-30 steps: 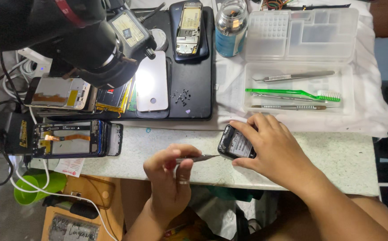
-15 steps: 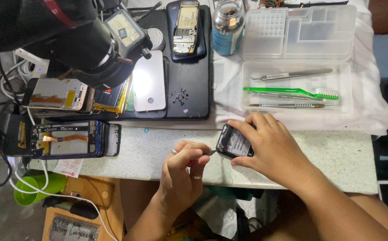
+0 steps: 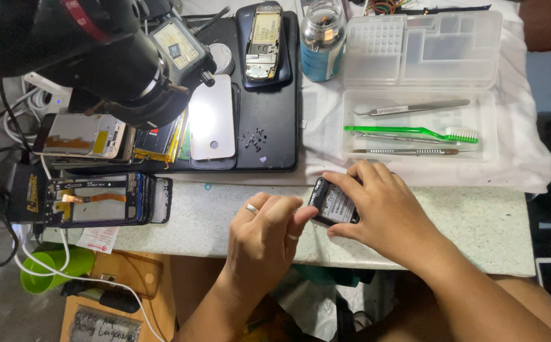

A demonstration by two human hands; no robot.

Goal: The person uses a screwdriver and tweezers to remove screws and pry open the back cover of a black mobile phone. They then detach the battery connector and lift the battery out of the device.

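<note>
Left hand shifted right, fingers pinched against small phone; right hand pressing it flat; slip could scratch board

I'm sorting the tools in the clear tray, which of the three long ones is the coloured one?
The green toothbrush with white bristles, lying in the middle of the tray. The tweezers above it and the thin probe below it are both bare metal.

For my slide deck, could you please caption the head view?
Both hands, left hand and right hand, grip a small dark phone at a cluttered repair bench's edge.
</note>
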